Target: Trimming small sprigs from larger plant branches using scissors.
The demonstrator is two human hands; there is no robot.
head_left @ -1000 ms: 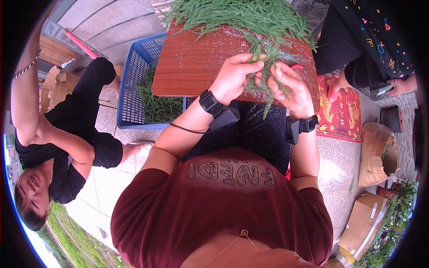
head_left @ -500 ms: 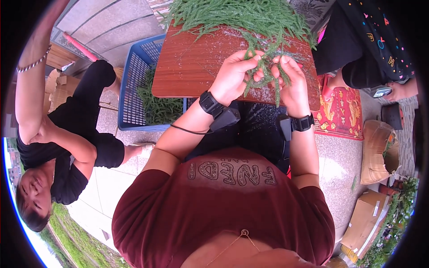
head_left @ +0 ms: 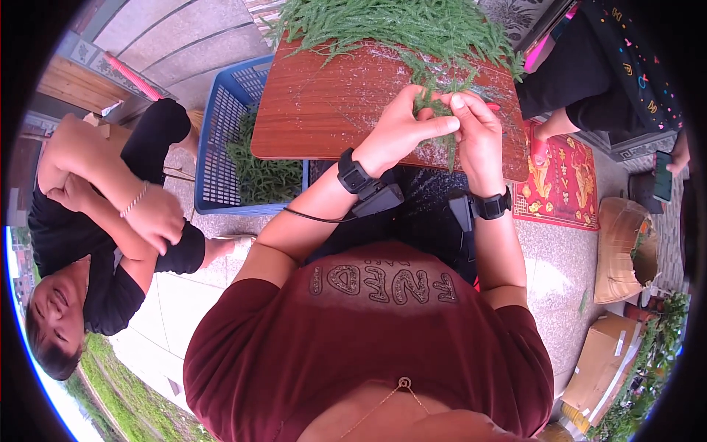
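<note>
Above the near right part of a reddish-brown wooden table (head_left: 317,110), my two hands meet around a feathery green sprig (head_left: 423,102). My left hand (head_left: 401,131) is closed on it, thumb reaching right toward the other hand. Close beside it, my right hand (head_left: 480,129) pinches the sprig between thumb and bent fingers. Thin green tips hang below the fingers, and my fingers hide the sprig's middle. A thick heap of similar green sprigs (head_left: 398,26) covers the table's far side. Small pale flecks are scattered over the wood.
A blue plastic basket (head_left: 219,140) holding green sprigs stands left of the table. One person (head_left: 110,169) sits at the left; another (head_left: 626,81) stands at the right holding a phone (head_left: 663,177). A red mat (head_left: 552,193) and cardboard boxes (head_left: 618,254) lie at the right.
My hands have drawn closer together on the sprig, the left thumb now stretching across. The left person's raised arm has come down. The right person's phone has shifted outward.
</note>
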